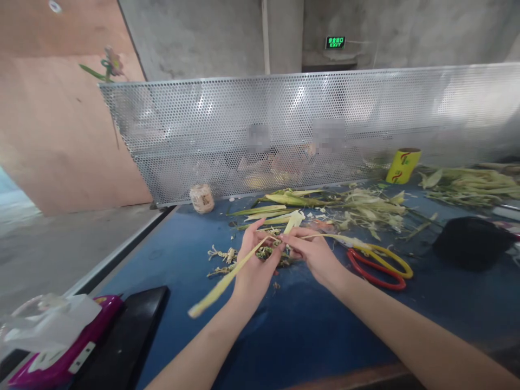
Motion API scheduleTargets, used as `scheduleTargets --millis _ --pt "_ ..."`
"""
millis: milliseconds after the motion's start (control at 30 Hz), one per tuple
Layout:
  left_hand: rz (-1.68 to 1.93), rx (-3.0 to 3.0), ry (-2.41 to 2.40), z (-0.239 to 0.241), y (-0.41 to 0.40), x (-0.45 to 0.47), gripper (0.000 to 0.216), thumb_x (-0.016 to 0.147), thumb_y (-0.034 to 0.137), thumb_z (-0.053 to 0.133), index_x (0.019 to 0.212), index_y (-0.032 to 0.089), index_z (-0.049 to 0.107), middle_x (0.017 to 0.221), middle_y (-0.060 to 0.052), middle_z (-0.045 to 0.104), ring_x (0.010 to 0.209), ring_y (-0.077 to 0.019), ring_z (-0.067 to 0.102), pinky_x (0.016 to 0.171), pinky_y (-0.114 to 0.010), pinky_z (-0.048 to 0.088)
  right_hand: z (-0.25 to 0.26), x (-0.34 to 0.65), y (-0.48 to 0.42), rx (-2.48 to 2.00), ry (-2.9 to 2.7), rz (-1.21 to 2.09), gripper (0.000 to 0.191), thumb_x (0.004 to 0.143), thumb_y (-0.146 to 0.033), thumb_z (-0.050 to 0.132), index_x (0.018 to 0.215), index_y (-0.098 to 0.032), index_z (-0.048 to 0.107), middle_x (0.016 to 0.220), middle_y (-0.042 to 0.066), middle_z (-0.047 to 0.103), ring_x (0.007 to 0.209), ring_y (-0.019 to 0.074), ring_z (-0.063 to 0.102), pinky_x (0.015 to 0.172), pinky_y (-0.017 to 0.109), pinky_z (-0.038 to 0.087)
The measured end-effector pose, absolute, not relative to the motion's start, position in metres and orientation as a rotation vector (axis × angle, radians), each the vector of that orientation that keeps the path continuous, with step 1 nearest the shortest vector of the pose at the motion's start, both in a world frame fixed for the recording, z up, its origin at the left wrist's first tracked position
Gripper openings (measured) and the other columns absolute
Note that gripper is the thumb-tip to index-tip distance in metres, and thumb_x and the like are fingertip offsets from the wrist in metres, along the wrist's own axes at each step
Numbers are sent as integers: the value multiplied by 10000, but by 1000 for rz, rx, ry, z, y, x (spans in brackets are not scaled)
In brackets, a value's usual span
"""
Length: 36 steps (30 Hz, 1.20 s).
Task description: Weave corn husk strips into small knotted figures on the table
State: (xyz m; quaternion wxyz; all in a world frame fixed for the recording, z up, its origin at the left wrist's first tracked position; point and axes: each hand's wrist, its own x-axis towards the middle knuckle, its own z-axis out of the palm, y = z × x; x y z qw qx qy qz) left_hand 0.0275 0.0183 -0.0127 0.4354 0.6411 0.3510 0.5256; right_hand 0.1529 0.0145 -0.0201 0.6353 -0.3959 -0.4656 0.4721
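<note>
Both hands meet over the middle of a blue table, fingertips pinched together on strips of pale dried husk. My left hand [255, 260] is closed on the husk strip [227, 283]; one end trails over it toward me on the left. My right hand [311, 248] pinches the same spot, and a thin pale length runs out from it to the right. A broader pale piece stands up between the fingers. Beneath the hands lie small knotted husk pieces [222, 253], partly hidden by the left hand. Scissors [379, 265] with red and yellow handles lie beside my right hand.
Loose husk leaves [365, 208] spread behind the hands, with a larger pile [475, 184] at far right. A yellow roll [403, 166], a whitish jar [202, 198] and a black bundle [473, 242] stand around. A perforated metal screen [227, 119] closes the back; a black tray [125, 336] sits front left.
</note>
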Motion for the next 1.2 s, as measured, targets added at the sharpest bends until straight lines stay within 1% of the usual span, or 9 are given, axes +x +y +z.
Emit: scheduleTargets --millis 67,200,433,633,733,900,1000,1100,1200 --pt "1293 1578 882 -12 18 29 571 701 293 612 1210 261 355 777 -5 531 715 -156 534 361 -169 463 -20 153 14 -900 -1087 982 245 624 -351 690 494 -171 587 577 -22 425 485 65 314 454 253 185" --pt "1258 1523 850 -12 19 31 555 689 283 623 1184 253 373 769 1 528 690 -136 510 387 -174 476 -19 152 12 -884 -1110 873 259 661 -325 667 471 -176 572 594 -21 387 495 72 321 461 259 195" --pt "1211 1440 784 -6 16 29 543 661 255 650 1142 246 400 737 20 532 638 -112 524 451 -201 503 -16 150 10 -797 -977 1001 261 614 -319 701 482 -175 527 537 -33 405 471 69 302 441 246 196" --pt "1177 1403 712 -5 16 27 634 628 178 660 1184 259 368 782 6 575 717 -153 579 452 -232 526 -13 154 11 -729 -927 1155 229 641 -314 689 566 -185 515 439 -74 345 415 52 271 402 216 202" --pt "1140 1372 704 -4 17 27 637 607 153 671 1164 237 375 756 22 562 639 -128 560 442 -251 531 -12 156 10 -699 -968 1124 204 662 -286 679 576 -179 528 436 -70 366 411 50 293 397 214 214" --pt "1118 1334 708 -5 20 28 593 578 124 690 1091 198 402 759 24 549 607 -99 532 462 -251 537 -12 155 10 -684 -969 1079 188 679 -269 667 579 -172 542 440 -73 353 411 42 274 406 212 230" --pt "1130 1331 676 -8 20 29 649 568 150 708 1125 205 381 779 17 559 643 -120 554 449 -239 526 -13 154 10 -754 -981 1121 231 668 -300 674 555 -180 512 432 -71 361 405 47 293 396 211 225" --pt "1180 1326 676 -9 18 30 732 561 191 728 1188 217 352 776 16 568 664 -135 573 425 -204 492 -17 154 11 -820 -1063 1136 233 668 -322 673 557 -181 524 462 -55 421 415 56 340 399 215 235" --pt "1226 1301 701 -8 17 29 663 615 220 698 1191 206 370 725 22 566 600 -108 553 450 -204 490 -20 154 11 -800 -1121 1097 211 676 -311 671 565 -172 559 472 -51 433 412 47 336 405 217 221"
